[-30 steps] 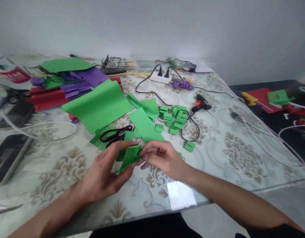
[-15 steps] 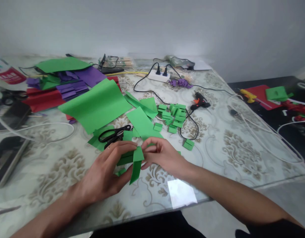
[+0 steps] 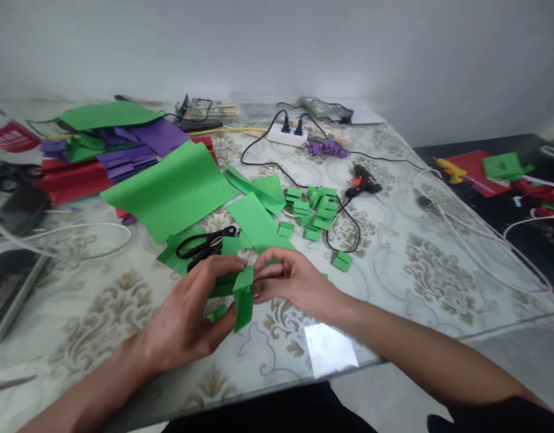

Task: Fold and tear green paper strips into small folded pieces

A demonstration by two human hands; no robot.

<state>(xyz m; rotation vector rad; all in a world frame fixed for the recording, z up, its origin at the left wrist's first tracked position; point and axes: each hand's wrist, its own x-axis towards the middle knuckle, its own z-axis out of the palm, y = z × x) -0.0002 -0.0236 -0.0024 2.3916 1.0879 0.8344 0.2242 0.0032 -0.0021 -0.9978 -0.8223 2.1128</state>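
Between my two hands is a folded strip of green paper (image 3: 244,300), one part of it hanging down. My left hand (image 3: 193,310) grips it from the left with thumb and fingers. From the right, my right hand (image 3: 290,279) pinches its edge; the fingertips are partly hidden behind the paper. Black-handled scissors (image 3: 205,243) lie just beyond my left hand on green scraps. A flat green paper piece (image 3: 256,222) rests past my fingers. Several small folded green pieces (image 3: 319,207) are heaped farther right, with a single folded one (image 3: 342,260) nearer me.
A large green sheet (image 3: 169,189) lies at left, near red and purple paper (image 3: 128,161). A black glue gun (image 3: 365,180) sits at right, its cord looping by the green pieces. Behind is a white power strip (image 3: 286,136). A phone-like dark device (image 3: 11,294) lies far left.
The folded green strip has turned and shifted slightly left between my fingers. My right fingertips have moved a little left with it. The view has shifted slightly.
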